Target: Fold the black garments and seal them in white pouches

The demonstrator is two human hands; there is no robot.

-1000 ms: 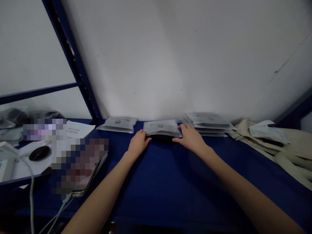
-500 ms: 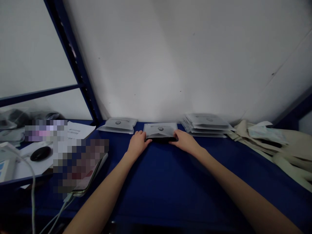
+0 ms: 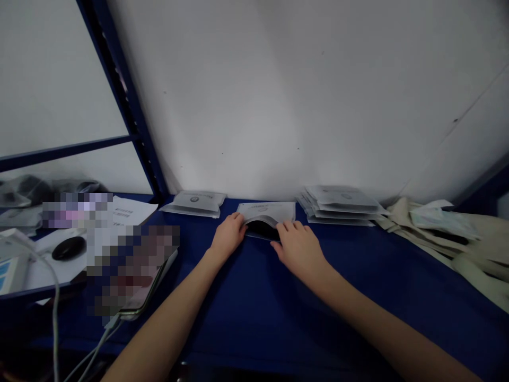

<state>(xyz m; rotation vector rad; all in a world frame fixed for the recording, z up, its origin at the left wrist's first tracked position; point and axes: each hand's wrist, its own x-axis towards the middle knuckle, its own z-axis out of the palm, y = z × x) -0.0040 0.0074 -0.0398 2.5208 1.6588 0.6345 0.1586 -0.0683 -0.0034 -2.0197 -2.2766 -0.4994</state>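
Your left hand [image 3: 228, 236] grips the left edge of a frosted plastic pouch [image 3: 266, 212], and your right hand [image 3: 298, 249] closes on its lower right edge, fingers curled over the thin film. In the head view, the pouch lies on a blue shelf top [image 3: 246, 318], its soft sheet bowed open around a black, rounded object [image 3: 260, 229]. Your fingers partly hide that object, so you can't make out its full shape. Left of the pouch lies 1 flat printed pouch [image 3: 193, 203]; right of it sits a stack of similar pouches [image 3: 338, 204], hard to count. Further right, crumpled cream cloth bags [image 3: 433, 239] run off the frame. Far left, a smartphone [image 3: 157, 286] is mostly pixelated, near a paper sheet [image 3: 133, 210] and a black computer mouse [image 3: 68, 248].
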